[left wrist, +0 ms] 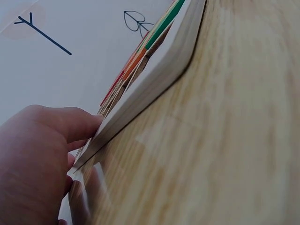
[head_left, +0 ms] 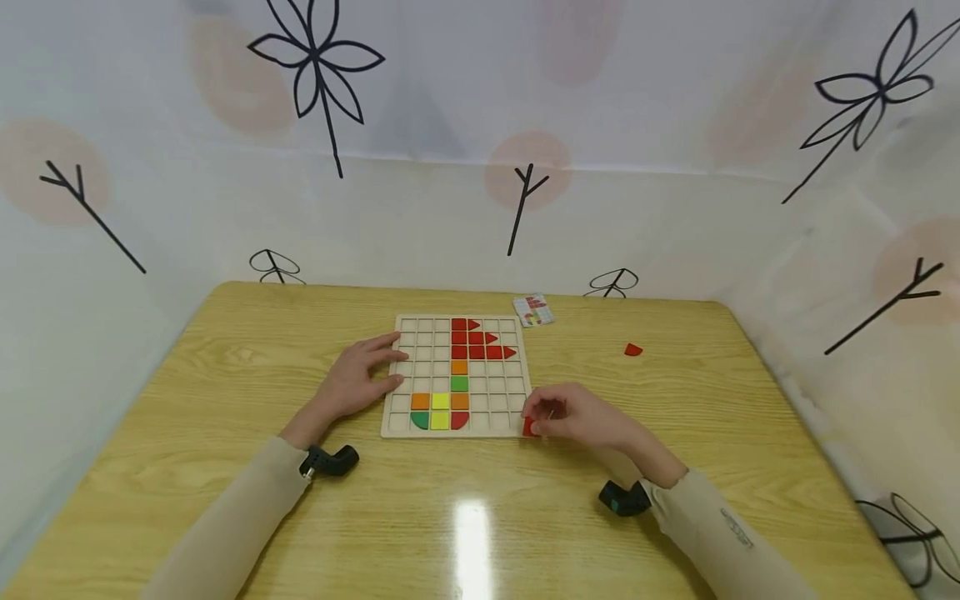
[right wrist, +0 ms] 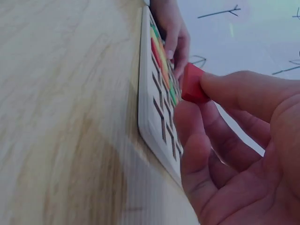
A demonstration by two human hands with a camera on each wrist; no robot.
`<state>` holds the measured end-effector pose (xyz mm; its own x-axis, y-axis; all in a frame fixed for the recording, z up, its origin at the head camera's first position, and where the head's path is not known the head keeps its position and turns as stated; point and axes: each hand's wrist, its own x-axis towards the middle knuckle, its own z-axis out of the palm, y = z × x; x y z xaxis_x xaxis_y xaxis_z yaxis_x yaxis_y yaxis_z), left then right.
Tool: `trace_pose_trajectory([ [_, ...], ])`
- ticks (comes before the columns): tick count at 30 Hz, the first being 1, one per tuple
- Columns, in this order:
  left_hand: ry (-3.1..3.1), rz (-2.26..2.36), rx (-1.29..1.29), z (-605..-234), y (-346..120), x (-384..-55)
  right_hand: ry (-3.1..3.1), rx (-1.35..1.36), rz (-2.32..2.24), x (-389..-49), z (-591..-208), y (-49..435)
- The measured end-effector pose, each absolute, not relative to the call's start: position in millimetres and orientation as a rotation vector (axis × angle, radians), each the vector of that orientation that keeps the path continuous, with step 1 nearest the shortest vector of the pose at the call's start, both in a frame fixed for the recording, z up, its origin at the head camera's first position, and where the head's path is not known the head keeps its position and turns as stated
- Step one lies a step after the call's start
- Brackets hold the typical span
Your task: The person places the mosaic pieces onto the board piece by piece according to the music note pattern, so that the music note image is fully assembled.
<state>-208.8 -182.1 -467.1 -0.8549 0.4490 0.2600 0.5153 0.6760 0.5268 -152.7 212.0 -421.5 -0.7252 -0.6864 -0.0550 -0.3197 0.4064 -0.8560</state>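
Observation:
A pale wooden grid board [head_left: 487,432] lies on the table with coloured tiles set in its squares. Red squares and red triangles [head_left: 474,325] form three rows near its far side; below run orange, green and yellow tiles [head_left: 440,401], with rounded green and red corner tiles [head_left: 460,420] at the near side. My left hand [head_left: 356,379] rests at the board's left edge, thumb and fingertips touching the rim, fingers stretched out. Over the board's near right corner, my right hand [head_left: 573,414] pinches a small red tile [right wrist: 193,83] between thumb and fingers.
A small picture card [head_left: 534,309] with a similar coloured pattern lies beyond the board's far right corner. One loose red rounded tile [head_left: 633,350] sits on the wooden table [head_left: 300,533] to the right. A patterned cloth [head_left: 450,217] hangs behind the table and along its sides.

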Motion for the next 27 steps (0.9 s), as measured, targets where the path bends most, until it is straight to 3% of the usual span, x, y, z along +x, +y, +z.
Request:
trace_pose_trajectory([
  [27,-2.758,-0.919,-0.814,-468.9,-181.8,-211.4,2.586,-0.69,-1.26,-204.6,-433.5,102.5],
])
